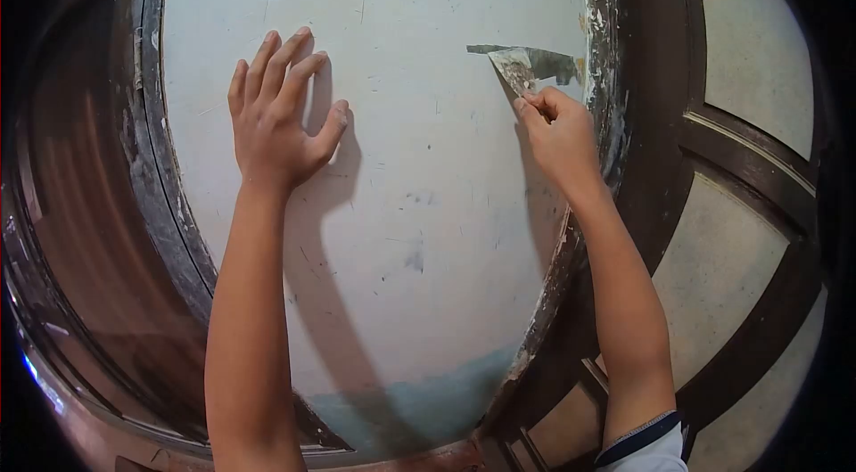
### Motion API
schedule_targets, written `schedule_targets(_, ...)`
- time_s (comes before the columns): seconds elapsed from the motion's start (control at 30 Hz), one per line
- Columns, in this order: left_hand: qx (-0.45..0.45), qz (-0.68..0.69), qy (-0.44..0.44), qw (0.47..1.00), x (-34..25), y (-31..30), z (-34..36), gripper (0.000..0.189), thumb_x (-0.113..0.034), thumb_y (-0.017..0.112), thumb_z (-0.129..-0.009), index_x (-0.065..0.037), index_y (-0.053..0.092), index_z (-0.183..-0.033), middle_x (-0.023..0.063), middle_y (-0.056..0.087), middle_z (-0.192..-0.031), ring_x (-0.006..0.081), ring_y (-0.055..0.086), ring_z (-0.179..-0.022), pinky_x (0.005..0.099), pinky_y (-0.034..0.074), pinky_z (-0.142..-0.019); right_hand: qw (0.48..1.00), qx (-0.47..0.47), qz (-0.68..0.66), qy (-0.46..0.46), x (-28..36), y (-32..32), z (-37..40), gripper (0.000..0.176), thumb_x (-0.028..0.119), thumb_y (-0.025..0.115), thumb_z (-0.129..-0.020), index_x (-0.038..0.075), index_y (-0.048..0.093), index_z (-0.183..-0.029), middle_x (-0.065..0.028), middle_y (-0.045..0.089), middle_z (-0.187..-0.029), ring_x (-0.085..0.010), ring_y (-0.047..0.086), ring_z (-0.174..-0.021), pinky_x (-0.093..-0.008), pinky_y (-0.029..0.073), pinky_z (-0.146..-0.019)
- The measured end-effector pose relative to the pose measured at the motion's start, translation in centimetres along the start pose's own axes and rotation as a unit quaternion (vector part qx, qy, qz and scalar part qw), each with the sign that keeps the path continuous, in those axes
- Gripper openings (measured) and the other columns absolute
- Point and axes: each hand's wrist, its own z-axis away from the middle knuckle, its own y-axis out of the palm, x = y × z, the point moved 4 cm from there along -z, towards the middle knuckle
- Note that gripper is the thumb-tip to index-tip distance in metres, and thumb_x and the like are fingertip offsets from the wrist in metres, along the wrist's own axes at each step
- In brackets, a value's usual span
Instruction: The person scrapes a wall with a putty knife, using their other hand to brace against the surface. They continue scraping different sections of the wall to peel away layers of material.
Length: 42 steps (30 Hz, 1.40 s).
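Observation:
In front of me is a pale, scratched wall panel [428, 213] with a blue-green band along its bottom. My left hand [276, 120] rests against it on the left, its fingers spread and holding nothing. On the right, my right hand [563, 133] pinches the lower end of a flap of peeling wall covering [512, 69] between thumb and fingers. The flap's rough brownish back faces me. Just above and to its right, a dark grey bare patch [555, 65] runs toward the panel's right edge. A narrow bare point extends left of the flap.
A dark frame with flaking white paint [599, 53] borders the panel on the right, and a similar dark frame [152, 106] on the left. Beyond the right frame stands a dark door with pale panels [758, 53]. A brown glossy surface [116, 205] lies to the left.

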Motion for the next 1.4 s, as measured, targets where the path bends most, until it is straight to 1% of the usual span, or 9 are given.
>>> schedule_targets(0.27,0.005,-0.002,-0.006,1.0,0.1,0.1,0.0,0.05,-0.036,0.071,-0.084,-0.023,0.069,-0.132,-0.0013,0.055,-0.158,0.0254,0.039,-0.155,0.0475,0.019,-0.129,0.999,-0.005,0.043,0.013,0.7,0.4,0.3,0.025,0.023,0.07,-0.098,-0.002,0.07,-0.098,-0.0169,0.069,-0.075,-0.0299,0.063,-0.066,-0.0407,0.049,-0.065)
schedule_targets(0.4,0.002,0.001,-0.004,1.0,0.1,0.0,0.0,0.05,-0.036,0.072,-0.084,-0.023,0.069,-0.132,-0.0012,0.056,-0.157,0.0254,0.038,-0.155,0.048,0.019,-0.129,0.998,0.005,0.03,0.048,0.5,0.5,0.8,0.025,0.022,0.07,-0.099,-0.003,0.07,-0.098,-0.0169,0.068,-0.075,-0.0298,0.062,-0.067,-0.0404,0.049,-0.066)
schedule_targets(0.5,0.006,-0.002,-0.009,1.0,0.0,0.0,0.0,0.05,-0.036,0.072,-0.084,-0.023,0.069,-0.132,-0.0009,0.056,-0.157,0.0257,0.038,-0.155,0.0481,0.019,-0.129,1.0,-0.008,0.027,-0.012,0.6,0.6,0.3,0.025,0.022,0.069,-0.099,-0.003,0.07,-0.097,-0.0161,0.067,-0.074,-0.0286,0.063,-0.067,-0.0401,0.049,-0.066)
schedule_targets(0.63,0.001,-0.004,-0.004,1.0,0.1,0.1,0.0,0.05,-0.037,0.072,-0.084,-0.022,0.07,-0.132,-0.0006,0.056,-0.157,0.0255,0.039,-0.155,0.0476,0.02,-0.129,0.998,0.016,0.033,0.041,1.0,0.3,0.8,0.025,0.022,0.069,-0.1,-0.003,0.07,-0.096,-0.0166,0.068,-0.075,-0.0287,0.061,-0.066,-0.0395,0.049,-0.066)
schedule_targets(0.73,0.001,-0.001,-0.005,1.0,0.0,0.1,0.0,0.05,-0.038,0.072,-0.084,-0.022,0.07,-0.132,-0.0006,0.056,-0.157,0.0253,0.039,-0.155,0.0476,0.02,-0.129,1.0,-0.008,0.027,-0.002,0.5,0.7,0.4,0.026,0.023,0.069,-0.1,-0.003,0.07,-0.097,-0.0169,0.068,-0.075,-0.0286,0.061,-0.066,-0.0401,0.049,-0.067)
schedule_targets(0.87,0.007,-0.009,-0.008,1.0,0.0,0.2,0.0,0.05,-0.038,0.072,-0.084,-0.023,0.069,-0.132,-0.001,0.056,-0.158,0.0253,0.039,-0.155,0.0476,0.02,-0.129,1.0,0.001,0.023,0.012,0.8,0.6,0.7,0.026,0.024,0.069,-0.1,-0.002,0.07,-0.098,-0.0167,0.069,-0.076,-0.0289,0.063,-0.067,-0.0412,0.049,-0.068)
schedule_targets(0.93,0.003,-0.009,-0.012,1.0,0.0,0.2,0.0,0.051,-0.038,0.072,-0.084,-0.023,0.069,-0.133,-0.0015,0.055,-0.158,0.0251,0.038,-0.155,0.0479,0.02,-0.129,0.998,0.017,0.039,0.048,0.7,0.6,0.8,0.026,0.025,0.069,-0.1,-0.002,0.071,-0.099,-0.0176,0.07,-0.078,-0.0316,0.066,-0.07,-0.0423,0.05,-0.069)
schedule_targets(1.13,0.002,-0.017,-0.006,1.0,0.0,0.3,0.2,0.051,-0.039,0.073,-0.084,-0.023,0.068,-0.132,-0.0026,0.055,-0.157,0.0254,0.04,-0.154,0.0494,0.021,-0.129,0.999,0.006,0.027,0.024,0.9,0.7,0.7,0.024,0.024,0.068,-0.099,0.0,0.072,-0.1,-0.0199,0.072,-0.083,-0.0392,0.069,-0.079,-0.0447,0.052,-0.073)
schedule_targets(1.4,0.01,-0.025,-0.001,1.0,-0.2,0.1,0.2,0.055,-0.039,0.073,-0.084,-0.023,0.066,-0.136,-0.001,0.053,-0.159,0.0258,0.039,-0.155,0.049,0.021,-0.129,1.0,0.004,0.004,0.023,0.9,1.1,1.0,0.021,0.023,0.067,-0.1,0.003,0.072,-0.099,-0.0189,0.073,-0.084,-0.0406,0.069,-0.079,-0.0472,0.052,-0.073)
